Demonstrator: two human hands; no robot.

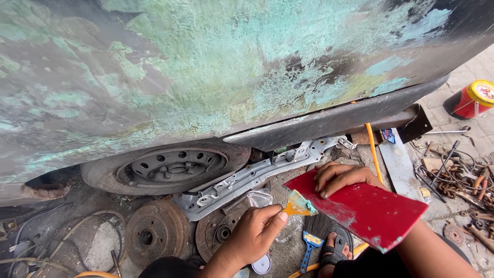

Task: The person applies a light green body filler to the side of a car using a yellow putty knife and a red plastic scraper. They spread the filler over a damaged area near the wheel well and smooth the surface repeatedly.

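Red board [370, 211] gripped by right hand [342, 177], yellow putty scraper [298, 205] pinched in left hand [254, 234], blade touching board's edge

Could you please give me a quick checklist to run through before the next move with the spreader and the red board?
1. Left hand grips the yellow spreader firmly: ok.
2. Right hand steadies the red board, fingers on its top edge: ok.
3. Filler loaded on the spreader blade: ok, a greenish smear shows.
4. Filler left on the board: cannot tell.
5. Car panel sanded and patchy, within reach: ok.
6. Ground around the sandalled foot free of clutter: not ok, a blue scraper lies there.
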